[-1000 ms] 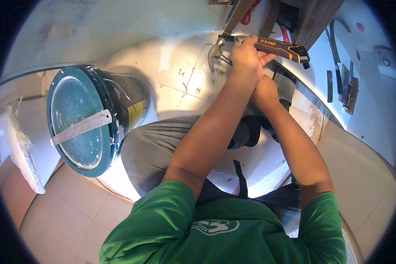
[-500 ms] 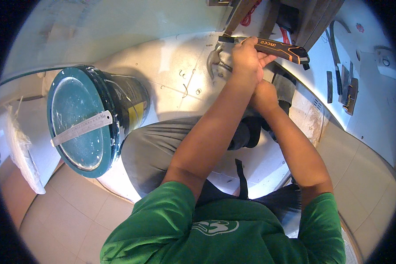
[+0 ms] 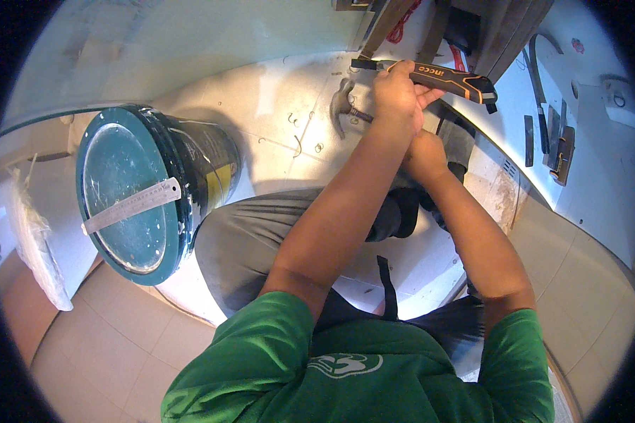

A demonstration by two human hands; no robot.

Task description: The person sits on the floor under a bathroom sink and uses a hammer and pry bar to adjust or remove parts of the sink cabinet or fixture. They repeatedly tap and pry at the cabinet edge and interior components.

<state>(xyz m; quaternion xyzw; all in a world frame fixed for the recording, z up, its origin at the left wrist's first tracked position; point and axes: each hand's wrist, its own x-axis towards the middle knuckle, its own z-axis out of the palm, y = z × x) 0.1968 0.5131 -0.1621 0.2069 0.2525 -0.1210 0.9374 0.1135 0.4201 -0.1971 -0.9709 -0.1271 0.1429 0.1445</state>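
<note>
One black-and-orange tool (image 3: 444, 80), held between thumb and fingers of left hand (image 3: 400, 95); one hammer (image 3: 341, 107), handle inside closed, partly hidden right hand (image 3: 427, 156).

The person wears a green shirt (image 3: 360, 398) with short sleeves (image 3: 261, 345), bearing on the front a white rounded emblem (image 3: 346, 364). The trousers (image 3: 250, 233) are grey with folds, and a narrow black strap (image 3: 386, 285) shows near the waist. The left hand (image 3: 398, 97) and right hand (image 3: 425, 154) are bare.

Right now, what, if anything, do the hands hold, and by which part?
The left hand holds a black-and-orange tool by its handle's left part. The right hand apparently grips the hammer by its handle; that grip is hidden.
</note>
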